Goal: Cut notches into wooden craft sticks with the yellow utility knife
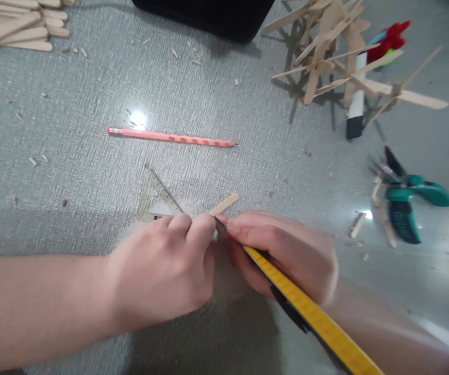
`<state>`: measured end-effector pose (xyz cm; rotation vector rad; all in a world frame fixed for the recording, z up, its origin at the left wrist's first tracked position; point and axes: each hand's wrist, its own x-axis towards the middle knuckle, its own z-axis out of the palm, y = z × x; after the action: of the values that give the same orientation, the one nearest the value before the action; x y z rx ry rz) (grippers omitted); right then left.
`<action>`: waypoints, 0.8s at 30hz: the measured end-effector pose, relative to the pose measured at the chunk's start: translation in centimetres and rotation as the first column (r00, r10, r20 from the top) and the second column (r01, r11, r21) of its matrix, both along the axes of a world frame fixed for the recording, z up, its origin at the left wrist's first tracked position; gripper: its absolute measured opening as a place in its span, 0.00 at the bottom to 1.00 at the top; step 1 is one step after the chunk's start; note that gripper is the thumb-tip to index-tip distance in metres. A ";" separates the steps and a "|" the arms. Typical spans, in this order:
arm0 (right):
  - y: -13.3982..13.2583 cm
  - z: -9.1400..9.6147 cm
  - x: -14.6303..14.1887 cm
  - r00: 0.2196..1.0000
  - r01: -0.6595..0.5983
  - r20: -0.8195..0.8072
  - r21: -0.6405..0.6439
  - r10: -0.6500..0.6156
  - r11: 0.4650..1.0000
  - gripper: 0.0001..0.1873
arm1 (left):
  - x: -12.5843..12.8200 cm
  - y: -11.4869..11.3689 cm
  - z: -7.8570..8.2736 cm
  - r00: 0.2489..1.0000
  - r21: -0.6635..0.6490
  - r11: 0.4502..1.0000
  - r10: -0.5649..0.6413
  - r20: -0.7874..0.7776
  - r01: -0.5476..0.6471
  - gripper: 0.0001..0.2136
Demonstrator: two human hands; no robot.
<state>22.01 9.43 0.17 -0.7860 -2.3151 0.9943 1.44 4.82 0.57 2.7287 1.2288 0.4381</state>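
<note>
My right hand (283, 250) is closed around a yellow snap-off utility knife (306, 302), its body slanting down to the lower right. The knife's metal tip lies against a wooden craft stick (226, 203), whose rounded end sticks out beyond my fingers. My left hand (170, 260) is closed, its fingertips pressed down on the stick; most of the stick is hidden beneath the hands. Partly under my left hand lies a clear triangular ruler (165, 195). A pink pencil (173, 138) rests farther out on the table.
Loose craft sticks (17, 26) lie at top left, beside a black box (204, 15). A structure of joined sticks (334, 52) stands at top right, with a white marker (357, 99) near it. Green-handled pliers (408, 192) lie at right. Wood scraps dot the grey table (72, 166).
</note>
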 end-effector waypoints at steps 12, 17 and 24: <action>-0.1 -0.2 -0.1 0.999 0.037 -0.034 -0.009 -0.037 0.999 0.18 | -0.1 -0.2 -0.2 1.000 0.012 1.000 0.005 -0.007 -0.005 0.08; -0.4 -1.0 0.0 0.996 0.060 -0.070 0.003 -0.059 0.998 0.13 | -1.1 0.6 -0.5 0.995 -0.025 0.999 -0.046 0.088 0.048 0.12; 0.0 -0.4 0.7 0.992 0.106 -0.079 0.101 -0.098 0.989 0.19 | -3.0 4.6 -1.1 0.991 0.021 0.998 -0.066 0.118 0.064 0.08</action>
<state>22.67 9.43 -0.18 -0.8033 -2.2206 0.8356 -1.54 9.44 -0.51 2.7042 1.1091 0.5966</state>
